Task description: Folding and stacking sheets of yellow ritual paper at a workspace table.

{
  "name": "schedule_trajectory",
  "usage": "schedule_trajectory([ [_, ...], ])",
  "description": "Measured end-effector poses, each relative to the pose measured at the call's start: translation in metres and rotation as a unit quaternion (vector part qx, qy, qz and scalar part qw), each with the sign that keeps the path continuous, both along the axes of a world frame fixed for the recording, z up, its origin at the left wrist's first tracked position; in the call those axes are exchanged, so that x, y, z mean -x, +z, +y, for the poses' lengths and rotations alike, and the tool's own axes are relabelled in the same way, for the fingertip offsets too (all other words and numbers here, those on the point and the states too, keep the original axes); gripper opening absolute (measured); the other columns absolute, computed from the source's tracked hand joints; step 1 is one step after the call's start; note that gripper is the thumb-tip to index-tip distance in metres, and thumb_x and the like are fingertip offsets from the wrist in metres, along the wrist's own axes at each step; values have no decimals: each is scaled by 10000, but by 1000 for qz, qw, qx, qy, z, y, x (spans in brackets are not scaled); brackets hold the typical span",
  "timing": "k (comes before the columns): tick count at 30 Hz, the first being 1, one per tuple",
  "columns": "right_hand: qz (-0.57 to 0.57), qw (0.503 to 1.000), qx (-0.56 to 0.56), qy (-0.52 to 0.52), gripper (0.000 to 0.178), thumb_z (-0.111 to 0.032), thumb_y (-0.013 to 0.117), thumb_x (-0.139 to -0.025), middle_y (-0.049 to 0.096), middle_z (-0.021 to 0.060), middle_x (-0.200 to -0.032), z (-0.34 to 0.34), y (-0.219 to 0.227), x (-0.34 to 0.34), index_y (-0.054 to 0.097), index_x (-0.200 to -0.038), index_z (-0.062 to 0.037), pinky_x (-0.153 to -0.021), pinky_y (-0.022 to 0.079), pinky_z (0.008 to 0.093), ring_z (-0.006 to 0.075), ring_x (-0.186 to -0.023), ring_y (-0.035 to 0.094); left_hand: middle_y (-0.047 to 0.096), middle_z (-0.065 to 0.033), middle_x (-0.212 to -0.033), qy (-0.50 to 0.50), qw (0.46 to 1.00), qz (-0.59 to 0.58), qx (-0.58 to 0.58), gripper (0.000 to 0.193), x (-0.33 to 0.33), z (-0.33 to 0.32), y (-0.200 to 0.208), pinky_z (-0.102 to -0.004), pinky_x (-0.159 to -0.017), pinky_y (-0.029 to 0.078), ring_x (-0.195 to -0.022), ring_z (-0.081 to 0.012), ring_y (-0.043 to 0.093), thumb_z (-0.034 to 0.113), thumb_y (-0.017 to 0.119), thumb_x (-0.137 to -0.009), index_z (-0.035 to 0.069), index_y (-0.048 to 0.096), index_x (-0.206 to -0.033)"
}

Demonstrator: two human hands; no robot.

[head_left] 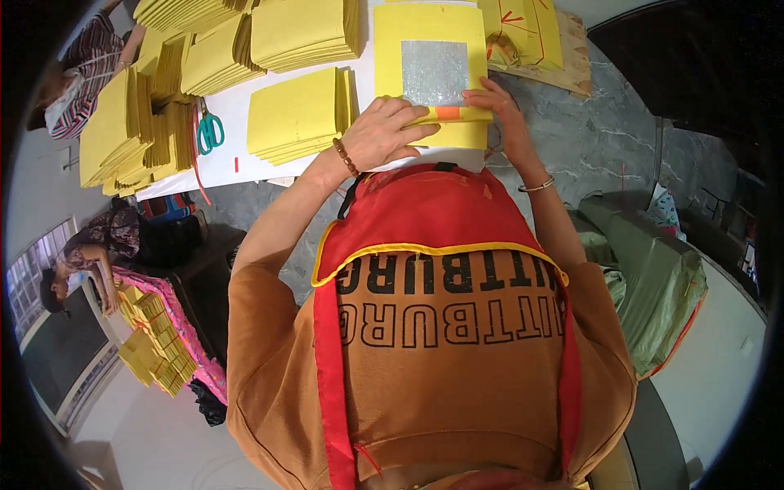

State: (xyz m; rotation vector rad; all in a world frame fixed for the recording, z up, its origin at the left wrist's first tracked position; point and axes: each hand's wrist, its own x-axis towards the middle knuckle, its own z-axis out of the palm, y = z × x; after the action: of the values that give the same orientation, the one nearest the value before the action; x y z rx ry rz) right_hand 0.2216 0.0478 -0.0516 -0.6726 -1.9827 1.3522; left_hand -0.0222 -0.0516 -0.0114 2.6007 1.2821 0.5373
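Note:
A yellow paper sheet [433,24] with a silver square [435,69] lies on the white-covered table in front of me. Its near edge is folded over into a band with an orange patch [448,113]. My left hand [385,135] is on the left end of this fold, fingers over the top and thumb at the near side. At the right end, my right hand [500,110] has its fingertips on the edge beside the silver square; its thumb is mostly hidden. Both hands hold the paper down at the fold.
Stacks of yellow paper [296,110] stand left of my hands, with teal-handled scissors [210,133] and a red cord [198,175] nearby. A yellow bundle tied with red string [531,33] rests on a wooden board [576,57] at right. Two other people are at the left.

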Motion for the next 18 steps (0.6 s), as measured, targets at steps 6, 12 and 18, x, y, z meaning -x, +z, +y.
schedule_trajectory([
  [6,-4,1000,-3,-3,527,-358,192,-995,583,89,-1186,3,-2,0,612,-1071,-49,-1085,207,387,279,-1295,324,525,-60,-1162,-6,999,-10,38,549,5,5,5,-363,-891,380,-1047,-244,476,256,714,-676,158,536,-1186],
  [12,-2,1000,-10,1,534,-366,180,-994,587,81,-1183,4,-4,1,606,-1072,-54,-1086,208,392,279,-1290,336,539,-65,-1136,-20,996,-58,68,531,9,10,5,-369,-893,379,-1027,-245,482,273,717,-678,149,551,-1166],
  [18,-11,1000,-2,-12,519,-358,188,-994,587,76,-1181,1,-2,2,604,-1088,-63,-1083,219,391,277,-1294,329,552,-78,-1116,2,995,-99,26,375,10,9,-4,-363,-845,419,-951,-259,537,146,645,-768,143,570,-1135],
])
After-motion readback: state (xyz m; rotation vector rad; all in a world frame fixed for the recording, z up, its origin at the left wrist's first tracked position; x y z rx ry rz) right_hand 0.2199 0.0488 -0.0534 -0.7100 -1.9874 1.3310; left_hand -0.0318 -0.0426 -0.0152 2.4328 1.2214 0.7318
